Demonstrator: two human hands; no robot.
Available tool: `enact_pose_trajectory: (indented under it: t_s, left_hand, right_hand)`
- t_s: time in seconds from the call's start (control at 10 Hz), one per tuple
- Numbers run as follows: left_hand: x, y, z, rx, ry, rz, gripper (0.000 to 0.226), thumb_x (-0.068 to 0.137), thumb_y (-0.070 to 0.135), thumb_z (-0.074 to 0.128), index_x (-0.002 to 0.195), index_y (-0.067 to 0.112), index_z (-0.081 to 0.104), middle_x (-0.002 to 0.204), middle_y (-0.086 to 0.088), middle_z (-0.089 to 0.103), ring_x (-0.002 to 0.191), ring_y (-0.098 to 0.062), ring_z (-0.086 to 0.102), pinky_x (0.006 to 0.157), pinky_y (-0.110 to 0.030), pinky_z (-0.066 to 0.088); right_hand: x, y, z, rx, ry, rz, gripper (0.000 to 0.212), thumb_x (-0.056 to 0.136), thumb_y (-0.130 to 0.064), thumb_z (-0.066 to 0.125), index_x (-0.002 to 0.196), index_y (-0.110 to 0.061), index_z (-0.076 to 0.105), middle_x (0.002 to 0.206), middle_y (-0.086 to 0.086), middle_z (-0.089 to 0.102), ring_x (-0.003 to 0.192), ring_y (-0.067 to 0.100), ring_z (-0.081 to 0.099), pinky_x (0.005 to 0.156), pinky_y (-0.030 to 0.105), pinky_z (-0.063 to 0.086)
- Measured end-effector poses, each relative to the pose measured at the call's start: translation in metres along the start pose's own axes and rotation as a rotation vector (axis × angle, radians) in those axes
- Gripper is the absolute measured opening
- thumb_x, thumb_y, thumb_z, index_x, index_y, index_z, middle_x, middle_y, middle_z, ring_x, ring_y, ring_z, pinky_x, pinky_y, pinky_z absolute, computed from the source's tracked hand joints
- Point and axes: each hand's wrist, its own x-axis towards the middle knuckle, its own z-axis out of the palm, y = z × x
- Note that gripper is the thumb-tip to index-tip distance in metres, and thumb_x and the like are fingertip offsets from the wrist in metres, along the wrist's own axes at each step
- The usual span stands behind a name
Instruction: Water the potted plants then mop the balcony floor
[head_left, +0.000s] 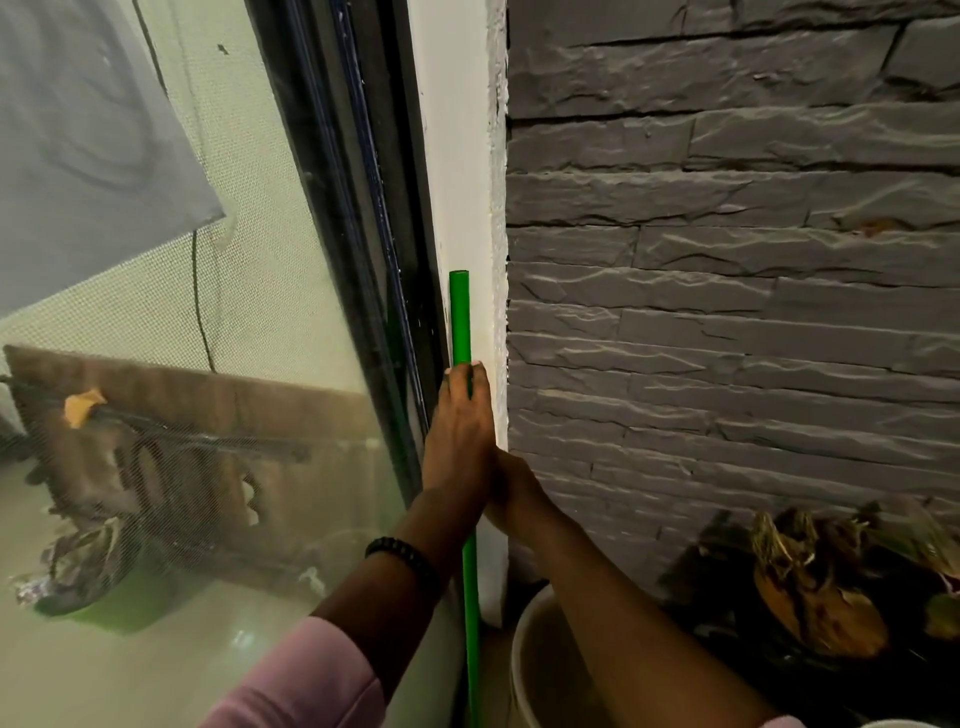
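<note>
Head view. Item: green mop handle (460, 317), long axis near vertical, top end pointing up, shaft running down toward the near edge of the frame; it stands against the white wall strip (457, 156) between the dark sliding-door frame (358, 208) on the left and the grey stone-clad wall (727, 260) on the right. Mop head not visible. Left hand (460, 431): fingers laid along the handle and curled round it just below the top end, gripping the shaft; black bead bracelet (400, 553) at the wrist, pink sleeve (311, 675) nearer. Right hand (511, 488): just below and behind the left, pressed against the handle; fingers hidden, so whether it grips cannot be told. White bucket (524, 654) near right of the shaft. Potted plant (810, 571) with dry brown leaves, far right.
</note>
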Motion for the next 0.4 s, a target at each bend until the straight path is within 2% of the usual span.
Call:
enact_pose_trajectory:
  t_s: [0.1,0.2,0.3,0.4]
  left_hand:
    - [-0.008,0.0,-0.001,-0.013,-0.053,-0.046,0.065,0.098,0.005,0.053,0.156,0.003,0.023,0.159,-0.019,0.025,0.146,-0.031,0.032,0.119,-0.036,0.036]
    - [-0.028,0.0,-0.001,0.022,-0.101,-0.012,0.061,0.098,0.012,0.055,0.153,0.005,0.029,0.157,-0.019,0.03,0.145,-0.034,0.034,0.119,-0.039,0.035]
    - [-0.051,-0.003,0.0,0.054,-0.16,0.0,0.047,0.098,0.011,0.049,0.144,0.009,0.041,0.152,-0.016,0.039,0.139,-0.033,0.042,0.114,-0.039,0.039]
    - [-0.095,-0.004,0.007,0.087,-0.328,-0.012,0.038,0.097,0.01,0.049,0.135,0.011,0.049,0.145,-0.013,0.045,0.132,-0.033,0.048,0.108,-0.04,0.043]
  right_hand:
    - [-0.014,-0.002,-0.001,-0.192,0.033,-0.071,0.041,0.091,-0.008,0.054,0.131,-0.011,0.05,0.127,0.015,0.061,0.117,0.033,0.057,0.1,0.044,0.047]
    - [-0.031,0.007,-0.007,-0.439,0.096,0.067,0.054,0.096,-0.038,0.046,0.146,-0.022,0.031,0.14,0.009,0.051,0.126,0.029,0.051,0.103,0.041,0.044]
    - [-0.064,0.016,-0.018,-0.559,0.135,0.098,0.053,0.096,-0.034,0.047,0.146,-0.023,0.031,0.144,0.006,0.048,0.131,0.027,0.045,0.108,0.041,0.04]
    - [-0.123,0.033,-0.03,-0.692,0.152,0.163,0.044,0.097,-0.028,0.047,0.14,-0.025,0.04,0.134,0.006,0.056,0.123,0.026,0.05,0.101,0.036,0.043]
